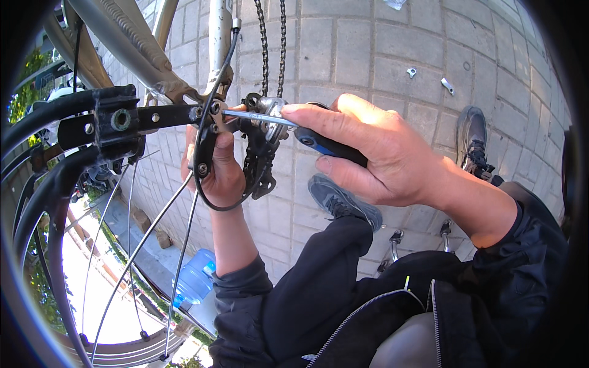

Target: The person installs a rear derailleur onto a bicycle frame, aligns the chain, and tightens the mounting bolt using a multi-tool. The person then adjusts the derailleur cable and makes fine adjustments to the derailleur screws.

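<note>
My right hand is closed round the black and blue handle of a folding multi-tool. Its thin silver key points left, and the tip meets the bolt area of the bicycle's rear dropout. From below, my left hand grips the rear derailleur, with the thumb upright beside the mount; its other fingers are partly hidden behind the black bracket. A black cable loops down past the dropout and round under the derailleur. The chain runs up from the derailleur.
A black rack and the spoked rear wheel fill the left side. Two small metal parts lie on the grey paving. A blue water jug stands at the lower left. My shoes rest close by.
</note>
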Available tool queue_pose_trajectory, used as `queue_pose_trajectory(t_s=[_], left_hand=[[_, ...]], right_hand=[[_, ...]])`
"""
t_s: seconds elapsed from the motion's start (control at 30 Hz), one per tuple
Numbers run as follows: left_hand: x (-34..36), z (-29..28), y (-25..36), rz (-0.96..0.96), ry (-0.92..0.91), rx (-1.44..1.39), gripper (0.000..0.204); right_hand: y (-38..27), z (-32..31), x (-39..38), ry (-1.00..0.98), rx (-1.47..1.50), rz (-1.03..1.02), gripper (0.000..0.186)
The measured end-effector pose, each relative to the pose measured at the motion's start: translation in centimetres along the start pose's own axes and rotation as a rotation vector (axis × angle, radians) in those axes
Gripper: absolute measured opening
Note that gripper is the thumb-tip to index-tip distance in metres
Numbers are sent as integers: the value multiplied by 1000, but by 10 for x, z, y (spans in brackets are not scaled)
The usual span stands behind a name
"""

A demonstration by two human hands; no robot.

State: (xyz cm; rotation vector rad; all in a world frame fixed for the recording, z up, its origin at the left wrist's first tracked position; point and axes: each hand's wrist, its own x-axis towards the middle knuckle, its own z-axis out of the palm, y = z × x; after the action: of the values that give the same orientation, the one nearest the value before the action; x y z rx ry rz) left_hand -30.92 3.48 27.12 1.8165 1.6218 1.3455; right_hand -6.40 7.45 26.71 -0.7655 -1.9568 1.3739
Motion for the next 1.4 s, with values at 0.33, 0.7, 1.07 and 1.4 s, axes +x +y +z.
queue_pose_trajectory(t_s=[0.33, 0.7, 1.07, 1.4], left_hand=[[3, 0, -1, 35, -7, -14, 22], [-3, -7, 2, -43, -8, 122, 34], [0, -5, 7, -82, -37, 118, 36], [12, 1, 22, -115, -65, 91, 23]], right_hand=[[2, 13, 4, 68, -7, -17, 63], [-31, -34, 31, -100, -370, -55, 54], [-22, -56, 54, -503, 823, 691, 48], [-2, -58, 60, -640, 1343, 816, 37]])
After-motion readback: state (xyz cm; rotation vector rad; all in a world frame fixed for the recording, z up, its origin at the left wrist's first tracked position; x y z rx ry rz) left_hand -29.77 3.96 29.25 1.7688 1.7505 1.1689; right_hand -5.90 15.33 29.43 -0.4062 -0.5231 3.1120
